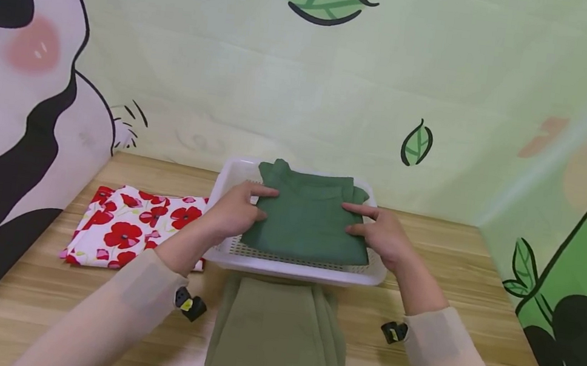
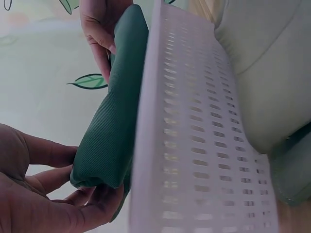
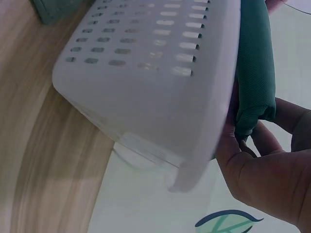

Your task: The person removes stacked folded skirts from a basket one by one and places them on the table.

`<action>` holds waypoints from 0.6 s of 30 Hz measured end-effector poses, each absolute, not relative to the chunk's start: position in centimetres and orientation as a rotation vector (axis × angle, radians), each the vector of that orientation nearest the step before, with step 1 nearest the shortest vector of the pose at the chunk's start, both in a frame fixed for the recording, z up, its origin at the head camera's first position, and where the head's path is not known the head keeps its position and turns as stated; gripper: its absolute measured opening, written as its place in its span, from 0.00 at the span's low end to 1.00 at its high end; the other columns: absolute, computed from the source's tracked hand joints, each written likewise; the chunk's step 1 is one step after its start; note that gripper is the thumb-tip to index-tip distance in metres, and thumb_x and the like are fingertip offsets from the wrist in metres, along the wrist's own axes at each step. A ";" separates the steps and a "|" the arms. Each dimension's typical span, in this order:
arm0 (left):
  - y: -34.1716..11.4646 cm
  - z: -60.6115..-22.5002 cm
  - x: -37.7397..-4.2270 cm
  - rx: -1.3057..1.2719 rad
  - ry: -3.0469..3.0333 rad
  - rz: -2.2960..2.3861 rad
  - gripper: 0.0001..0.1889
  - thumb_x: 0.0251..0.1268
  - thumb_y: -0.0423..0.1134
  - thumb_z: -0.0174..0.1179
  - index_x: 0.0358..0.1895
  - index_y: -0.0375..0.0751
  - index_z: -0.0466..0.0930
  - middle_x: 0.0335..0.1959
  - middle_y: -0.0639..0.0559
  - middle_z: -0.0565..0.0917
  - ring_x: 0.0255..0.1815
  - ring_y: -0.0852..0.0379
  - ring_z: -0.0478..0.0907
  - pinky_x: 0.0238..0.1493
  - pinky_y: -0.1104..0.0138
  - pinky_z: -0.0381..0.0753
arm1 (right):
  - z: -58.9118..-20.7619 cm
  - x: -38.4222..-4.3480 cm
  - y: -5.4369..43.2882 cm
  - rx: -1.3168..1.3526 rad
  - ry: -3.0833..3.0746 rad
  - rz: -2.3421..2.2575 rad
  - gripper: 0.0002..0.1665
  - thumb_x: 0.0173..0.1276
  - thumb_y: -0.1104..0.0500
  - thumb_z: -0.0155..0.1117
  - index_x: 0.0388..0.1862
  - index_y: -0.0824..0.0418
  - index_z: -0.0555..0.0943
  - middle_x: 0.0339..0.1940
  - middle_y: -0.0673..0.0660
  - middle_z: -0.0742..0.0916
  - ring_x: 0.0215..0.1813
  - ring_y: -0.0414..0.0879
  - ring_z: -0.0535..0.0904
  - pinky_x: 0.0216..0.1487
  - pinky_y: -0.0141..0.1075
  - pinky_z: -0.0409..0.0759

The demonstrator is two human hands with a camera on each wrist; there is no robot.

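Both hands hold a folded dark green cloth garment (image 1: 310, 222) by its two sides, over a white plastic basket (image 1: 294, 268). My left hand (image 1: 235, 211) grips the left edge, fingers on top and others curled beneath, as the left wrist view shows at the folded end (image 2: 104, 150). On the opposite side, my right hand (image 1: 385, 234) pinches the right edge; in the right wrist view its fingers wrap the rolled end (image 3: 256, 92). The garment sits at rim height, and its far edge is a little ruffled. Part of the basket's inside is hidden beneath it.
A folded white cloth with red flowers (image 1: 125, 229) lies left of the basket. In front of the basket, an olive-green folded garment (image 1: 274, 339) lies on the wooden table (image 1: 453, 270). Behind stands a printed backdrop (image 1: 204, 62) with a panda and leaves.
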State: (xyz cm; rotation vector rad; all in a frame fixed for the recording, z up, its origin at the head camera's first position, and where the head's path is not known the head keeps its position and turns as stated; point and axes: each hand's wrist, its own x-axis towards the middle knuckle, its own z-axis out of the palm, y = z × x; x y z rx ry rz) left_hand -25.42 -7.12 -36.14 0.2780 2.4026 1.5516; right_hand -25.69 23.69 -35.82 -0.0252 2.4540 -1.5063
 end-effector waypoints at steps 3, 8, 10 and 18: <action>-6.9 -35.7 -25.2 0.295 2.405 1.556 0.27 0.73 0.28 0.52 0.74 0.43 0.73 0.79 0.41 0.62 0.79 0.40 0.61 0.75 0.44 0.69 | -35.3 -25.5 24.0 -0.034 2.456 -1.503 0.31 0.71 0.68 0.64 0.73 0.57 0.77 0.86 0.63 0.59 0.82 0.58 0.61 0.76 0.53 0.70; -6.4 -34.6 -25.1 0.337 2.398 1.569 0.27 0.73 0.27 0.52 0.74 0.43 0.73 0.78 0.41 0.63 0.78 0.40 0.63 0.73 0.44 0.72 | -34.2 -25.2 24.6 -0.060 2.452 -1.518 0.32 0.71 0.67 0.64 0.74 0.57 0.76 0.86 0.63 0.58 0.77 0.56 0.67 0.65 0.42 0.78; -6.2 -34.2 -25.0 0.353 2.395 1.574 0.27 0.73 0.26 0.52 0.74 0.42 0.73 0.78 0.41 0.63 0.78 0.40 0.63 0.73 0.44 0.72 | -33.7 -25.1 24.8 -0.068 2.440 -1.533 0.32 0.72 0.68 0.63 0.74 0.58 0.75 0.86 0.63 0.58 0.77 0.57 0.68 0.64 0.43 0.79; -5.5 -32.9 -25.0 0.441 2.442 1.540 0.29 0.71 0.25 0.52 0.74 0.40 0.72 0.78 0.42 0.63 0.76 0.43 0.64 0.72 0.47 0.75 | -32.5 -24.8 25.7 -0.091 2.449 -1.535 0.32 0.73 0.68 0.62 0.76 0.60 0.73 0.86 0.64 0.57 0.80 0.62 0.65 0.72 0.55 0.75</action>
